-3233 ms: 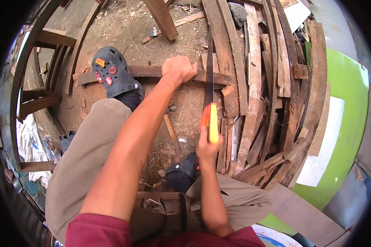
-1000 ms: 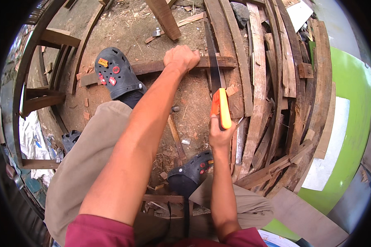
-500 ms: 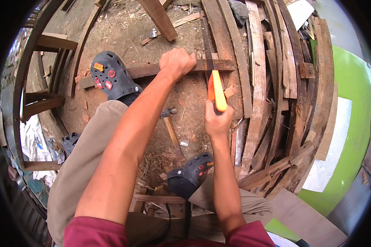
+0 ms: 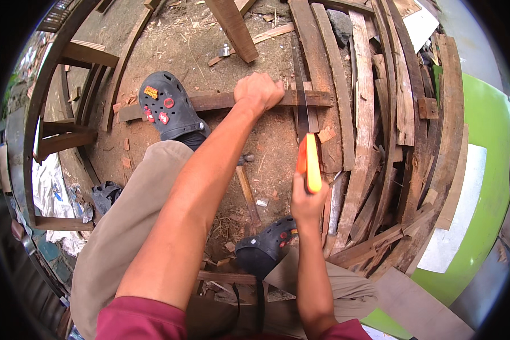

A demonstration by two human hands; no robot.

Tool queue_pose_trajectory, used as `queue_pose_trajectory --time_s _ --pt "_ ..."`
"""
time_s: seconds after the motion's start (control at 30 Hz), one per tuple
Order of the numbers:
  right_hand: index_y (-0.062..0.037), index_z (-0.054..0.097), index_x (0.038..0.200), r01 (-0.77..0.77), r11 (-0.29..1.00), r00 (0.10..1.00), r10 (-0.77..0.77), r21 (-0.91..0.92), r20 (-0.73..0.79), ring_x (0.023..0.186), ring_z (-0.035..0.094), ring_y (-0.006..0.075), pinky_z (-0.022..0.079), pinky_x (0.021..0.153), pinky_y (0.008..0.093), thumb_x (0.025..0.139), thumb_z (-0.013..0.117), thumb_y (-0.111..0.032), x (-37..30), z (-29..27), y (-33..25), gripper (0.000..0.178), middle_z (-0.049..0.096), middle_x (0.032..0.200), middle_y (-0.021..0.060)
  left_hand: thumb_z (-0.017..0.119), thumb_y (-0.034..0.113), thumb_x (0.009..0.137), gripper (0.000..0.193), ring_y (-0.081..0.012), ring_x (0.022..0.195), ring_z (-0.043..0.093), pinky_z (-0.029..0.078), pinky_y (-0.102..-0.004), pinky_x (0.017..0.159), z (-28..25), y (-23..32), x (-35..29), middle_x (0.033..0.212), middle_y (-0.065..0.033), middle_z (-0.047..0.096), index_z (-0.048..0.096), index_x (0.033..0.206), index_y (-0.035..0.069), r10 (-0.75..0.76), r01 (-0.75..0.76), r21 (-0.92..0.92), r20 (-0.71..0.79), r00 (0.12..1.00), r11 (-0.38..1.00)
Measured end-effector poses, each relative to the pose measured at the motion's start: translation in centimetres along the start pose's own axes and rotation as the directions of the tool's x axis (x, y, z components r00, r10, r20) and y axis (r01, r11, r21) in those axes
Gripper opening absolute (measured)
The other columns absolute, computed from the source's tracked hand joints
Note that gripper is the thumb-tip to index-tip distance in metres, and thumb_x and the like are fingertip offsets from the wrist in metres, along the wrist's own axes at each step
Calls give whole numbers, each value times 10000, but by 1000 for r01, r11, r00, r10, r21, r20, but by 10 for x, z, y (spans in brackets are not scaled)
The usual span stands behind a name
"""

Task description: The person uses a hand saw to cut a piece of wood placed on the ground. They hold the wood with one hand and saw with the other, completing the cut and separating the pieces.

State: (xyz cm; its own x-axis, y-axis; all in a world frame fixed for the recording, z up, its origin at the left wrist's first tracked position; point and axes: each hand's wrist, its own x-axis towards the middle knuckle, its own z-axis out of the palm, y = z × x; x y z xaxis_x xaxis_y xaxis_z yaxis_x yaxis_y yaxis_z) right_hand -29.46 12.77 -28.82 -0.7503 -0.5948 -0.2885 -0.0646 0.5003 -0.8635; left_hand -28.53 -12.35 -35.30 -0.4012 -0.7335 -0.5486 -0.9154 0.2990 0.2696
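A dark wooden bar [image 4: 218, 101] lies crosswise ahead of me, with the clog [image 4: 170, 107] on my left foot resting over its left part. My left hand [image 4: 259, 92] is closed around the bar, right of its middle. In my right hand [image 4: 310, 198] is the yellow and orange handle of a handsaw [image 4: 313, 170], gripped in closed fingers. The saw's dark blade runs away from me and crosses the bar near its right end, to the right of my left hand.
A hammer [image 4: 247, 190] with a wooden handle lies on the dirt floor between my feet. Long planks [image 4: 361, 113] are piled along the right, beside a green panel [image 4: 487, 119]. A wooden frame [image 4: 39, 124] stands at left, and a post [image 4: 235, 31] rises ahead.
My right hand has drawn the saw back toward me, so more blade shows between the bar and the handle. My left hand keeps its grip; the whole view has shifted slightly.
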Motion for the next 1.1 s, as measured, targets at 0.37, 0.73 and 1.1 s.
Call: queue_pose_trajectory --time_s 0.37,0.73,1.1 --pt "27 561 647 256 966 966 -255 23 -32 453 481 148 372 460 351 867 667 -78 42 28 21 266 507 518 81 489 427 925 526 -400 1019 698 541 -472 918 2 2 1 1027 -258 724 754 977 -25 26 -33 -63 -102 994 997" --pt "86 702 922 6 999 997 -8 34 75 504 604 201 485 538 330 868 573 -48 -83 -37 51 193 630 604 106 475 446 929 523 -346 1030 711 560 -427 908 4 12 -4 1070 -204 738 765 1006 18 10 -11 -17 -17 1000 1000" --pt "80 638 915 147 985 981 -135 -86 137 577 565 156 491 611 288 866 547 -22 -158 -94 31 146 605 714 72 432 460 953 557 -336 1065 698 547 -427 944 -3 7 -6 1114 -189 730 752 1055 16 -11 10 13 93 996 1000"
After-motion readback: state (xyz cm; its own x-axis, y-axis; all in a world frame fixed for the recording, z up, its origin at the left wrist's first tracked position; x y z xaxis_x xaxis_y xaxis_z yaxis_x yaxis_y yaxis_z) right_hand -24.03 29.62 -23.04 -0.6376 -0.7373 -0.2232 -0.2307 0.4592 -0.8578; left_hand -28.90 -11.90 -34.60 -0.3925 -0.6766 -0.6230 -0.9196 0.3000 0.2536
